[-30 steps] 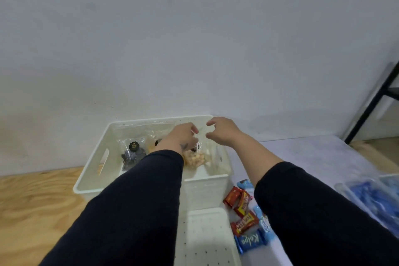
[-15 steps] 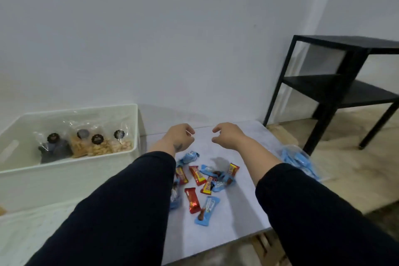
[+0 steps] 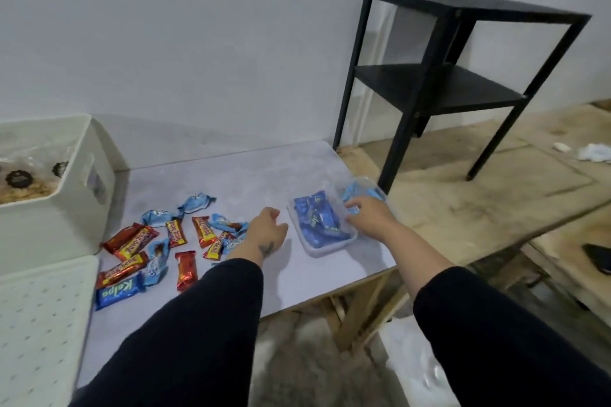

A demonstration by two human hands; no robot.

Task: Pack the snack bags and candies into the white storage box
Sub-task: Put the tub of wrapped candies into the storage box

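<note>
both hands have left the box [image 3: 62,208] for the tray [image 3: 322,231]; right hand [image 3: 368,216] touches its rim, grip unclear, left hand [image 3: 267,233] loosely curled, empty beside it; next, grasp it.

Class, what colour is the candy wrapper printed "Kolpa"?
Blue with white lettering; the Kolpa candy shows best in the head view.

Left grip [image 3: 267,228] loosely curled; right grip [image 3: 369,216] reaching forward, curled

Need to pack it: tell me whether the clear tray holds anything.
Full: clear tray holds blue wrapped candies up to its rim.
</note>
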